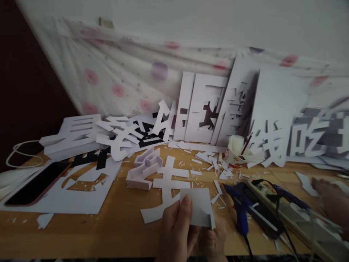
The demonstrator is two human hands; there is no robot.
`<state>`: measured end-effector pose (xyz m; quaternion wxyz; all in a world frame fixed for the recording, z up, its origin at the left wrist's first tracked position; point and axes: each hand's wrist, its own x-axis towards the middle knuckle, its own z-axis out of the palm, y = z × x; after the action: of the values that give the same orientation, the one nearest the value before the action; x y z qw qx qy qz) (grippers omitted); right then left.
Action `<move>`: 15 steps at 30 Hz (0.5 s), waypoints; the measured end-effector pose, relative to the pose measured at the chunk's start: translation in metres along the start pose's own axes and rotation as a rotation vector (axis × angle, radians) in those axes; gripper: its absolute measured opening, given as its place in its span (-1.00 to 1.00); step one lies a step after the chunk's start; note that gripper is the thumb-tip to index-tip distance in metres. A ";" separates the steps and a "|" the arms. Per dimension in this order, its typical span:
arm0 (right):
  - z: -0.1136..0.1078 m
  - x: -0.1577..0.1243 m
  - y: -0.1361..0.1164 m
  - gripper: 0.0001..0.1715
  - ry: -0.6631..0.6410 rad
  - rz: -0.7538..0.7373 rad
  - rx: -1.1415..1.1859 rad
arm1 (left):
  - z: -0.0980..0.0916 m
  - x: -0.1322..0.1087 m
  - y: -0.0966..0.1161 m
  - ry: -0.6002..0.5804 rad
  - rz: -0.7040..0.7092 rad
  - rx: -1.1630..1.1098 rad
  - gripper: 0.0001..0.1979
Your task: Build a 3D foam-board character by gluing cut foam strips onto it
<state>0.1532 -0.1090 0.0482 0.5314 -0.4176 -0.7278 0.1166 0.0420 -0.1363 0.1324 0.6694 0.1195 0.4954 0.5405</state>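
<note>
A square piece of white card (200, 203) is pinched in my left hand (178, 225), the thumb lying on its face. At the card's lower right corner my right hand (212, 238) is closed, with a small yellow-and-grey bit showing above the fingers; the rest of what it holds is hidden. Just beyond the card lies a flat white cut-out character (170, 171). Left of that stands a small character shape with raised side walls (147, 167).
A blue glue gun (240, 209), a dark phone-like slab (263, 211) and a power strip (294, 222) with cables lie right. A paper cup (236, 154) stands among scraps. A phone (38, 183) rests left on cut board (100, 198). Another person's hand (331, 196) is at far right.
</note>
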 end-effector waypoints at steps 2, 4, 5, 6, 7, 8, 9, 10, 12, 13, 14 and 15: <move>0.000 0.005 -0.001 -0.23 0.002 0.001 -0.005 | 0.000 0.000 0.001 -0.004 -0.001 0.008 -0.35; 0.002 0.011 -0.002 -0.21 0.019 -0.003 -0.011 | 0.000 0.000 0.003 -0.013 0.001 0.003 -0.35; 0.003 0.013 -0.002 -0.21 0.026 -0.006 -0.012 | 0.000 0.000 0.003 -0.013 -0.001 -0.003 -0.36; 0.004 0.016 -0.002 -0.20 0.029 -0.006 -0.014 | -0.001 0.001 0.004 -0.011 -0.005 -0.012 -0.36; 0.005 0.018 -0.002 -0.20 0.026 -0.007 -0.014 | -0.001 0.001 0.005 -0.007 -0.009 -0.023 -0.36; 0.006 0.021 -0.001 -0.21 0.016 -0.007 -0.013 | -0.001 0.002 0.006 -0.007 -0.011 -0.034 -0.35; 0.007 0.023 -0.001 -0.22 0.004 -0.010 -0.011 | -0.001 0.003 0.006 -0.011 -0.008 -0.046 -0.35; 0.009 0.026 0.000 -0.23 -0.006 -0.016 -0.008 | -0.002 0.005 0.007 -0.019 0.003 -0.057 -0.35; 0.012 0.032 0.001 -0.24 -0.023 -0.029 -0.006 | -0.002 0.010 0.008 -0.038 0.039 -0.076 -0.36; 0.014 0.035 0.002 -0.24 -0.031 -0.036 -0.007 | -0.003 0.013 0.009 -0.048 0.057 -0.082 -0.37; 0.016 0.038 0.003 -0.24 -0.041 -0.040 -0.010 | -0.004 0.015 0.010 -0.061 0.078 -0.086 -0.37; 0.019 0.040 0.004 -0.24 -0.052 -0.041 -0.016 | -0.005 0.018 0.011 -0.078 0.103 -0.083 -0.36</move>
<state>0.1348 -0.0719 0.0654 0.5110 -0.4038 -0.7507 0.1108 0.0302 -0.1186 0.1286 0.6638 0.1378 0.4394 0.5893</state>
